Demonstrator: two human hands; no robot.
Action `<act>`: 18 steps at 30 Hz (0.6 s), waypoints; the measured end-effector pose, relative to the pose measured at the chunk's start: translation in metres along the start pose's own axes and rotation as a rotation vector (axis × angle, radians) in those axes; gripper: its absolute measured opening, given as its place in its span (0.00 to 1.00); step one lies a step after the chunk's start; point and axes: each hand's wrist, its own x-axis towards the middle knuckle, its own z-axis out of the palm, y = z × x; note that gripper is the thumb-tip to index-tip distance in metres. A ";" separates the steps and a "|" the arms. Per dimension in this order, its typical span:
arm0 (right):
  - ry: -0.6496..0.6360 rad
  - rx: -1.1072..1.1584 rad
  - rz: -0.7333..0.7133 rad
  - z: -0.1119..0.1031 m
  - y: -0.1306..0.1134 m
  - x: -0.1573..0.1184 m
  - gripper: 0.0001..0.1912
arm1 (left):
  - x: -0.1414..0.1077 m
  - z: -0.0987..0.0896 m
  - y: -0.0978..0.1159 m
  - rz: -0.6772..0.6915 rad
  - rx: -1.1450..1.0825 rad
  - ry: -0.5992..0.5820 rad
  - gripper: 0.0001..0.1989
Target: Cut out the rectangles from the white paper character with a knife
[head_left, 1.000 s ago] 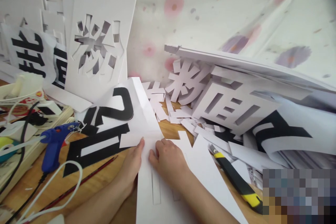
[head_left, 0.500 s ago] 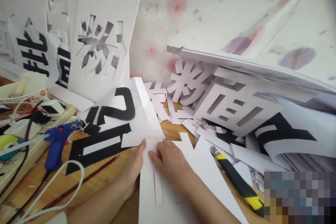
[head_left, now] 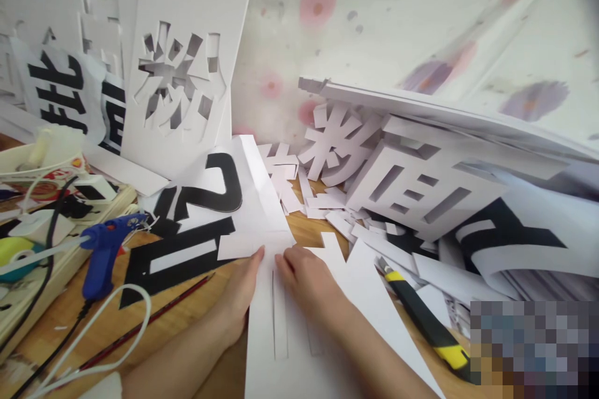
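A white foam board (head_left: 262,336) with narrow cut or drawn outlines lies in front of me. My left hand (head_left: 243,290) grips its left edge, thumb on top and the other fingers hidden beneath. Over the board's upper middle is my right hand (head_left: 304,280), closed, with fingers curled and thumb tucked close at the board; its exact grip is partly hidden. Just beyond both hands a white crosswise strip (head_left: 234,247) overlaps black paper characters (head_left: 178,259) on a white sheet. To the right rests a yellow and black utility knife (head_left: 423,318).
At left are a blue glue gun (head_left: 100,255), its looping white cable, a power strip (head_left: 116,206) and a dark red pencil (head_left: 145,324). Cut white characters (head_left: 421,181) and scraps (head_left: 346,224) crowd the back right. A board with cut-outs (head_left: 187,6) leans against the patterned backdrop.
My right hand has shifted slightly right, and its thumb has drawn in toward the curled fingers. The board's near part has swung slightly left. My left hand keeps its grip.
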 end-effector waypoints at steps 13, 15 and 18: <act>-0.210 0.311 -0.044 -0.018 0.015 -0.001 0.07 | 0.003 -0.003 -0.001 -0.007 -0.001 -0.094 0.15; -0.229 0.348 -0.032 -0.018 0.016 -0.001 0.08 | 0.004 -0.003 -0.002 -0.009 -0.014 -0.087 0.16; -0.247 0.387 -0.007 -0.019 0.015 -0.001 0.08 | 0.005 -0.004 -0.003 -0.012 0.004 -0.084 0.16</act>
